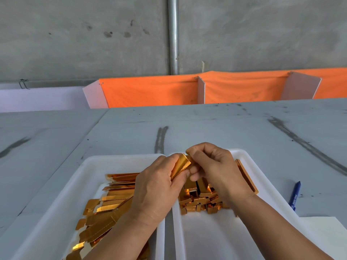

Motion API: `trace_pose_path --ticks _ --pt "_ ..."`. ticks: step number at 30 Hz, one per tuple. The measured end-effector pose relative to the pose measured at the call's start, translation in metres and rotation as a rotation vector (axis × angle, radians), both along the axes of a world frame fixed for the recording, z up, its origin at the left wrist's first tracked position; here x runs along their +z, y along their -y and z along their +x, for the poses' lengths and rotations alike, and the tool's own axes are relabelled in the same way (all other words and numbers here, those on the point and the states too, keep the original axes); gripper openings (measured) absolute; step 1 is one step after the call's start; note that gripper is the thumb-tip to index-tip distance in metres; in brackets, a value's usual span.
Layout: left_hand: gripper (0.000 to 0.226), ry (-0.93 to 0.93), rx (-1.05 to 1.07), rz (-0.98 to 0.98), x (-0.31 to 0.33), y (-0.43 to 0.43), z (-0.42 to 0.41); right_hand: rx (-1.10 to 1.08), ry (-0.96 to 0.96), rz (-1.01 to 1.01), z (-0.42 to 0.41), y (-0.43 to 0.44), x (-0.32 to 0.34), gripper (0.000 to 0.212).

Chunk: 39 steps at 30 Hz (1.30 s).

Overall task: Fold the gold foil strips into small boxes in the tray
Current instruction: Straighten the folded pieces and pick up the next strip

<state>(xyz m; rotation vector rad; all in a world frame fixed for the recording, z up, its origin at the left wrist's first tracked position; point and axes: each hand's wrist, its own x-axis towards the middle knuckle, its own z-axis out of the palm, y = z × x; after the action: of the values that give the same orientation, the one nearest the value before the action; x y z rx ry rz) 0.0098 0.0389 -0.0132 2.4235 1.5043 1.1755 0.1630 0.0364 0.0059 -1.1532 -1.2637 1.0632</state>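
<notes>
Two white trays stand side by side on the grey table. The left tray (90, 166) holds a heap of flat gold foil strips (110, 205). In the right tray (244, 156) lie several folded gold boxes (199, 197), with one long gold piece (247, 177) leaning on its right wall. Above the gap between the trays both hands hold one gold foil strip (181, 165), partly folded. My left hand (157, 186) grips its lower part. My right hand (212, 166) pinches its upper end with curled fingers.
A blue pen (295, 196) lies on the table right of the trays, with a white sheet of paper (323, 228) near it. Orange cloth with white dividers (201, 90) lines the table's far edge, before a concrete wall and a metal pipe (173, 34).
</notes>
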Motion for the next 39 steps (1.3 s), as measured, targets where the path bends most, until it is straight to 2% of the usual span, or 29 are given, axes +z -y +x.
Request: trace_pose_path --ticks 3,6,8,11,13,16,18,21,25,29,36,39 --pt "0.052 0.077 0.021 -0.046 -0.004 -0.003 -0.002 0.041 0.043 0.011 -0.002 0.0 0.001 0.008" --pt "0.05 0.076 0.048 -0.075 -0.006 -0.006 -0.003 0.046 0.152 0.025 -0.005 0.001 -0.001 0.011" --pt "0.047 0.101 0.017 -0.1 -0.006 -0.005 -0.002 0.032 0.147 0.037 -0.005 0.001 -0.001 0.013" --pt "0.034 0.264 -0.106 -0.2 -0.003 -0.003 -0.001 -0.016 0.129 0.089 -0.002 -0.001 0.001 0.02" --pt "0.034 0.422 -0.16 -0.301 -0.001 -0.003 -0.001 -0.026 0.164 0.128 -0.001 0.0 0.002 0.023" --pt "0.045 0.568 -0.145 -0.373 0.001 -0.005 -0.003 -0.001 0.226 0.152 -0.003 0.001 0.002 0.022" --pt "0.038 0.608 -0.127 -0.387 0.002 -0.007 -0.005 0.009 0.245 0.149 -0.004 0.001 0.001 0.021" --pt "0.021 0.646 -0.114 -0.41 0.001 -0.008 -0.005 0.023 0.243 0.125 -0.004 0.002 0.002 0.021" --pt "0.014 0.732 -0.071 -0.438 0.001 -0.01 -0.004 0.03 0.126 0.036 -0.004 0.001 0.003 0.012" --pt "0.018 0.895 -0.015 -0.487 0.0 -0.014 -0.006 0.15 0.165 -0.096 -0.005 0.0 0.002 0.028" --pt "0.018 1.038 -0.102 -0.54 0.001 -0.014 -0.006 0.166 0.196 -0.09 -0.006 -0.002 -0.003 0.046" --pt "0.018 1.149 -0.156 -0.531 0.003 -0.015 -0.006 0.095 0.393 -0.034 -0.008 -0.001 -0.006 0.053"
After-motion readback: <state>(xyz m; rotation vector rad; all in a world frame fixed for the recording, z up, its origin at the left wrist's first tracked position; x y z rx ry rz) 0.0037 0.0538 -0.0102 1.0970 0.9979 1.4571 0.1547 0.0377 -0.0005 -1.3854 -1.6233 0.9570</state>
